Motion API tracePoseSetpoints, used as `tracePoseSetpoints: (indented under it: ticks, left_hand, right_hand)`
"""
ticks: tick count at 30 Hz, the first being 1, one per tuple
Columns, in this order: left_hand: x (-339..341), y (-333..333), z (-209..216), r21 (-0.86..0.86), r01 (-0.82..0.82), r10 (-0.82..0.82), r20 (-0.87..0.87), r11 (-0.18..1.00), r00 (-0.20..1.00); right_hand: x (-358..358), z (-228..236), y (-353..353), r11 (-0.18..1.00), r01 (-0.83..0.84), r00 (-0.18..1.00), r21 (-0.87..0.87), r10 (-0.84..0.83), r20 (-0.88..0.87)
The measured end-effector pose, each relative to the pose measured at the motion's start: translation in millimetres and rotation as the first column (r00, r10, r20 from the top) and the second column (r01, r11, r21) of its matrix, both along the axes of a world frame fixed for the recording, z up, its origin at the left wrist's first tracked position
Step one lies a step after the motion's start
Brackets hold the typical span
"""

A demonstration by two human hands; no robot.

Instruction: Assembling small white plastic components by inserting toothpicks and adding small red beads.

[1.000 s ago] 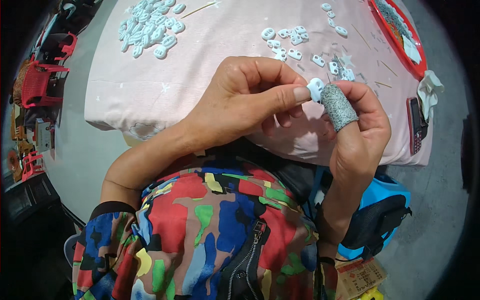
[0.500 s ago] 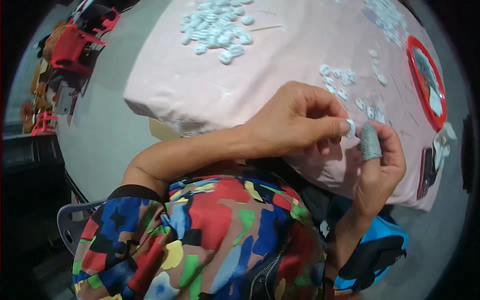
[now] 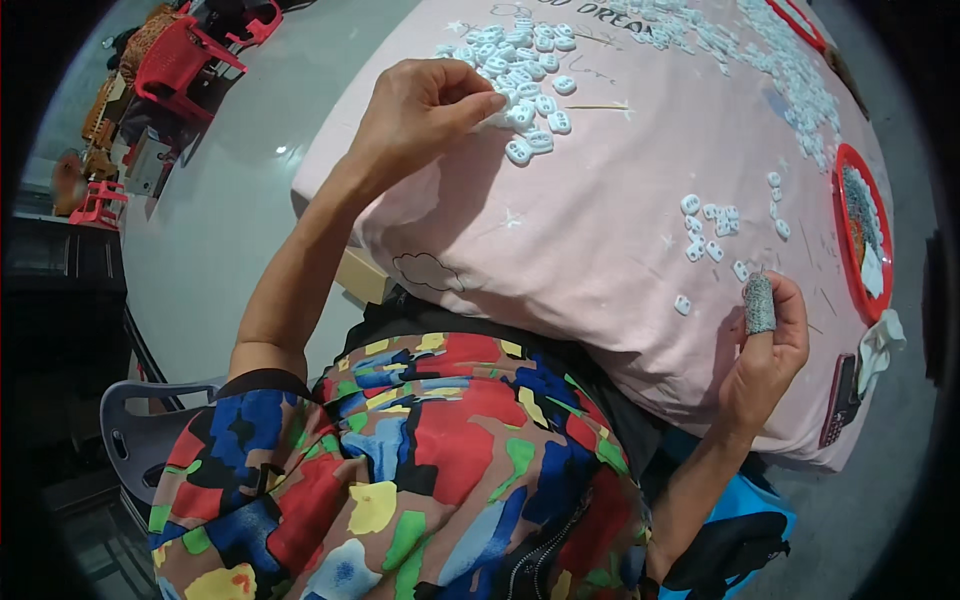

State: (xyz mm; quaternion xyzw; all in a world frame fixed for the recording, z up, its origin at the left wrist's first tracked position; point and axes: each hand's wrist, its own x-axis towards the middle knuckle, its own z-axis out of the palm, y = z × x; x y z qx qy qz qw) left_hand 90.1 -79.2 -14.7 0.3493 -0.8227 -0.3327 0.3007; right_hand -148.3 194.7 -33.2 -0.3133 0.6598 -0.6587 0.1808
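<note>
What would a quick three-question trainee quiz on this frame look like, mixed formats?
1. True or false: the left hand reaches into the pile of small white pieces on the pink tablecloth.
2. Multiple choice: the grey sleeve sits on a finger of A) the left hand, B) the right hand, C) neither.
3. Fill in: the round tray near the right hand has a ___ rim.

Key: 1 true; 2 B; 3 red.
</note>
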Motion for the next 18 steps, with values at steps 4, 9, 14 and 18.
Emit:
tracePoseSetpoints:
  ticks: [4,9,14,18]
  left_hand:
    - [4,-15,2,-0.039,-0.029,0.031,0.061,0.999,0.998]
    - [9,-27,-4,-0.07,-0.058,0.061,0.033,0.996,0.998]
    - [-5,-3,-6,-0.317,0.155,-0.15,0.039,0.936,0.988]
    - [-5,-2,-10,-0.395,0.206,-0.136,0.198,0.895,0.971]
  right_hand:
    - [2,-1,-6,0.997,0.076,0.964,-0.004,-0.074,-0.255]
    - [-5,-10,-6,0.992,0.123,0.964,-0.008,-0.122,-0.235]
    - [-9,-18,-4,0.98,0.185,0.949,-0.07,-0.197,-0.245]
    - [-2,-15,-3,0.974,0.204,0.928,-0.093,-0.223,-0.297]
